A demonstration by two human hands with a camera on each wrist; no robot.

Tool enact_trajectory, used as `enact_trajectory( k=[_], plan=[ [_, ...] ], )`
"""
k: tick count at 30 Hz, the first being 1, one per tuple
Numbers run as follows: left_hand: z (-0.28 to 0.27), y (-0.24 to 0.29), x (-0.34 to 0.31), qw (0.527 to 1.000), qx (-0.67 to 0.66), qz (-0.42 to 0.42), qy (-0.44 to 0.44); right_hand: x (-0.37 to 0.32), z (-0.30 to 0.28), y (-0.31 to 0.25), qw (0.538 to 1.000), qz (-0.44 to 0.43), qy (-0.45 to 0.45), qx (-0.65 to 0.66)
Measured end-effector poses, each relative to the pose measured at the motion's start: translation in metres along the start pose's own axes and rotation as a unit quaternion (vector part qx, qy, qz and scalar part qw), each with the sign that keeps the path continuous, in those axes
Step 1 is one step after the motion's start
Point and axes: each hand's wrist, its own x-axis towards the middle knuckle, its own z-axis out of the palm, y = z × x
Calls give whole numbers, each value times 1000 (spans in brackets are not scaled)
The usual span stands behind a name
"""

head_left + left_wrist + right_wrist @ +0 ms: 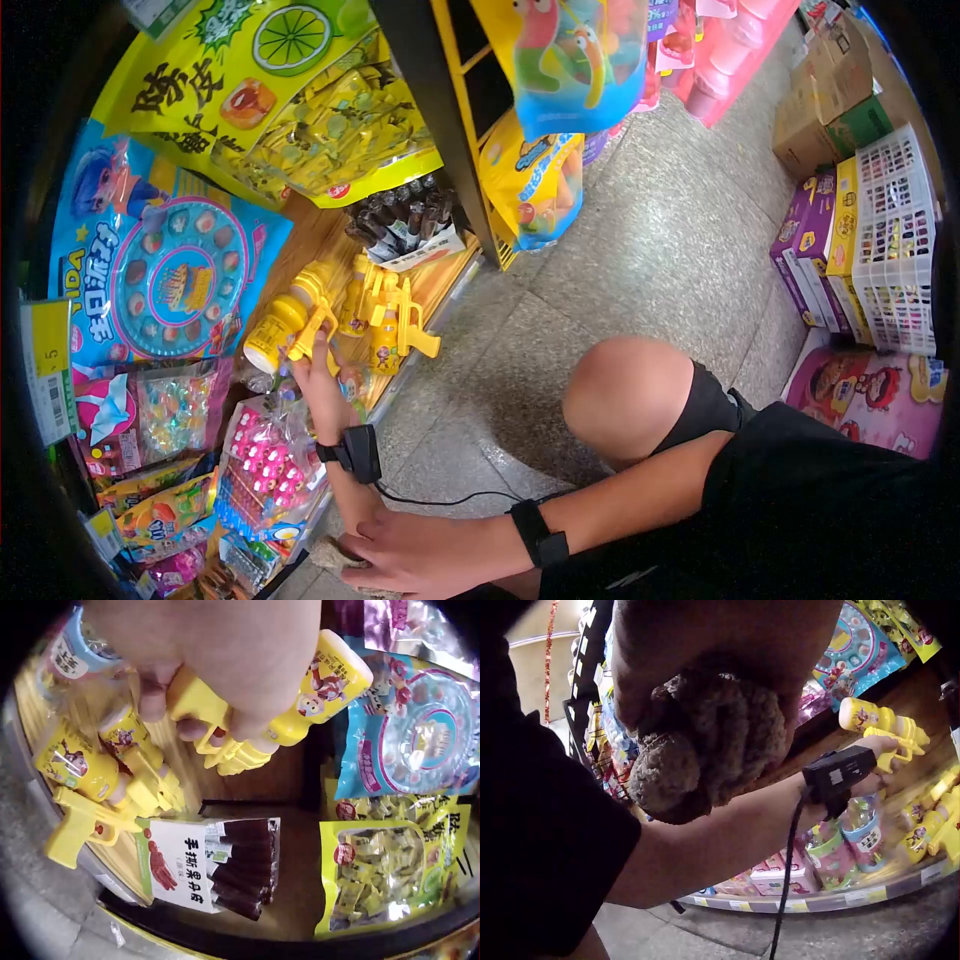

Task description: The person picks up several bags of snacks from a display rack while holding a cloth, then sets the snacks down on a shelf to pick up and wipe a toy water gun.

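Note:
My left hand [325, 390] grips the handle of a yellow toy gun [313, 328] with a printed yellow bottle attached. In the left wrist view the bottle [330, 679] points up and right, and fingers curl around the handle. Beside it on the wooden shelf stand several similar toy guns [402, 322]. Lower down, my right hand [435, 550] holds a bunched, fuzzy grey-brown cloth [731, 739]. It is near the left forearm and overlaps it in the head view.
A box of dark wrapped sticks [240, 862] sits near the shelf's end. Bagged candies [340, 130] and a blue party-candy pack [180, 270] line the back. Clear jars [862, 832] stand along the front edge. Across the aisle are a white basket [895, 240] and cartons [830, 80].

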Motion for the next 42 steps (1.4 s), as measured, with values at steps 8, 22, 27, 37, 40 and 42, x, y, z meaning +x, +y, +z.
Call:
enact_trajectory(
  k=[8,22,27,37,40,42],
  plan=[
    [7,-12,47,998,42,12,39,-5,-37,-29,982,-126,64,-122],
    [18,-63,98,979,-176,-105,-14,-1,-53,-35,983,-112,48,-137],
    [3,-89,120,969,-197,-151,4,-3,-43,-33,985,-102,45,-131],
    [-2,-102,139,965,-198,-164,-46,1,-36,-31,983,-127,38,-125],
    [6,-96,131,973,-188,-118,-69,3,-38,-32,982,-129,34,-132],
    [7,-93,130,974,-184,-125,-45,4,-38,-32,982,-133,39,-129]
  ],
)
